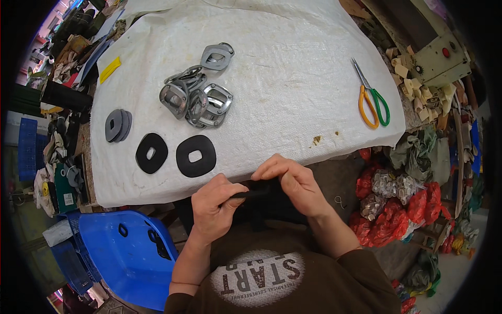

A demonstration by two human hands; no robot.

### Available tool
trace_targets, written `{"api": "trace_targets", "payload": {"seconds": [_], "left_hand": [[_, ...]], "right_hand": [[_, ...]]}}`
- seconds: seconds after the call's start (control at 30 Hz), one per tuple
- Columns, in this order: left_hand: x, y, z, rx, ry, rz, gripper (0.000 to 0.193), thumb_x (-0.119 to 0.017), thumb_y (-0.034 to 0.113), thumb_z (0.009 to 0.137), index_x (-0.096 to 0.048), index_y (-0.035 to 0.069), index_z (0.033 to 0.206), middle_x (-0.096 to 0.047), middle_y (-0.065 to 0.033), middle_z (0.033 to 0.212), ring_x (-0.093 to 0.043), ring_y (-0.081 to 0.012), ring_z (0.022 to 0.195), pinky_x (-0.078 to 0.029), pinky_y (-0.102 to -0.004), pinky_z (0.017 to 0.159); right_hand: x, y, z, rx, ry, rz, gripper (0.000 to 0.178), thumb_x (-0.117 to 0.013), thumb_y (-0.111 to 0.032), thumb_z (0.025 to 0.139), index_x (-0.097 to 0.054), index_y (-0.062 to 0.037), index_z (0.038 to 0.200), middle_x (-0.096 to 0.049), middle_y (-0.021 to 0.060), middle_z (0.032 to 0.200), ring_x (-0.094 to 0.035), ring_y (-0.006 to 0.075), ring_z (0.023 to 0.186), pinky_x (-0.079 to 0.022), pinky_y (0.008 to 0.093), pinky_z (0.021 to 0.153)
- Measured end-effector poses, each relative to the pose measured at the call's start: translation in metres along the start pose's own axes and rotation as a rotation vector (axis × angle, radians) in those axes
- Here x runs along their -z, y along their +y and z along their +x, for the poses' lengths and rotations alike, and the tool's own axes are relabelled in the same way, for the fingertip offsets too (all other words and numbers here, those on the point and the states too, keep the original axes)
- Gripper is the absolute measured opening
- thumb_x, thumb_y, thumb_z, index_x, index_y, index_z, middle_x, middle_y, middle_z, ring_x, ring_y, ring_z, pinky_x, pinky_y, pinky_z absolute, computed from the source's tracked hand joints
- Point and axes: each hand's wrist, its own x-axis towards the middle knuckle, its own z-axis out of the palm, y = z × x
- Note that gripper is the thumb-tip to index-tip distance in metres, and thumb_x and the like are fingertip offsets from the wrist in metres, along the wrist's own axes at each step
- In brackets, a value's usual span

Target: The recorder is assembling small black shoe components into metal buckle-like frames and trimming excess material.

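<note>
My left hand (pixel 213 206) grips a thin black pad (pixel 246 195) at the table's front edge, thumb on top. The pad shows nearly edge-on and blends into the dark ground behind. My right hand (pixel 297 184) bends its fingers over the pad's other end, partly hiding it. Just beyond my left hand, a black rounded-square pad (pixel 206 163) with an oblong hole lies flat. Left of it lies a similar black pad (pixel 142 153). Several grey pads (pixel 113 127) are stacked farther left. Silvery metal buckle-like frames (pixel 175 99) sit heaped beyond, with a grey pad (pixel 213 58) on one.
Scissors (pixel 370 99) with orange and green handles lie at the right on the white-covered table (pixel 293 83). A yellow strip (pixel 110 70) is far left. A blue basin (pixel 120 256) with black pieces stands lower left. Red bags (pixel 387 222) pile up at right.
</note>
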Motion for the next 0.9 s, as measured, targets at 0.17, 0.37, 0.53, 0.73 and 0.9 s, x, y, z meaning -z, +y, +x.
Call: {"api": "trace_targets", "payload": {"seconds": [0.17, 0.37, 0.53, 0.73, 0.9], "left_hand": [[-0.002, 0.006, 0.002, -0.196, 0.006, 0.293, 0.025, -0.067, -0.004, 0.056, -0.063, 0.003, 0.08, -0.048, -0.0044, 0.061, -0.046, -0.0178, 0.053, -0.036, -0.027, 0.046], [-0.002, 0.001, 0.002, -0.295, 0.014, 0.407, 0.031, -0.066, -0.006, 0.052, -0.063, 0.004, 0.081, -0.046, -0.0031, 0.062, -0.043, -0.0175, 0.054, -0.035, -0.0272, 0.045], [-0.003, 0.0, 0.003, -0.347, -0.008, 0.471, 0.03, -0.065, -0.005, 0.052, -0.062, 0.003, 0.081, -0.047, -0.0035, 0.063, -0.044, -0.0177, 0.054, -0.035, -0.0277, 0.044], [-0.004, -0.001, 0.002, -0.381, 0.01, 0.467, 0.027, -0.063, -0.005, 0.053, -0.061, 0.002, 0.08, -0.048, -0.0042, 0.063, -0.045, -0.0182, 0.054, -0.036, -0.0278, 0.043], [-0.005, -0.001, 0.005, -0.379, 0.001, 0.447, 0.026, -0.063, -0.006, 0.053, -0.06, 0.0, 0.078, -0.049, -0.005, 0.063, -0.046, -0.0186, 0.054, -0.036, -0.0282, 0.043]], "right_hand": [[0.004, -0.021, 0.011, 0.095, -0.191, -0.433, 0.006, -0.058, -0.008, 0.079, -0.055, -0.0033, 0.08, -0.057, 0.0071, 0.089, -0.051, 0.0207, 0.083, -0.041, 0.0297, 0.071], [0.002, -0.031, 0.015, 0.068, -0.183, -0.541, 0.015, -0.064, -0.001, 0.069, -0.05, -0.0037, 0.073, -0.055, 0.0068, 0.083, -0.05, 0.0245, 0.082, -0.04, 0.0335, 0.073], [0.004, -0.032, 0.014, 0.031, -0.182, -0.639, 0.02, -0.066, 0.003, 0.066, -0.049, -0.0046, 0.074, -0.056, 0.0053, 0.086, -0.051, 0.0219, 0.081, -0.042, 0.0314, 0.069], [0.002, -0.027, 0.009, 0.051, -0.199, -0.699, 0.016, -0.061, 0.004, 0.071, -0.047, -0.0043, 0.074, -0.047, 0.0062, 0.086, -0.045, 0.0189, 0.082, -0.038, 0.0275, 0.073], [-0.002, -0.013, -0.003, -0.13, -0.081, -0.133, 0.008, -0.054, -0.001, 0.08, -0.047, -0.0039, 0.08, -0.041, 0.006, 0.089, -0.041, 0.014, 0.082, -0.035, 0.0257, 0.076]]}}
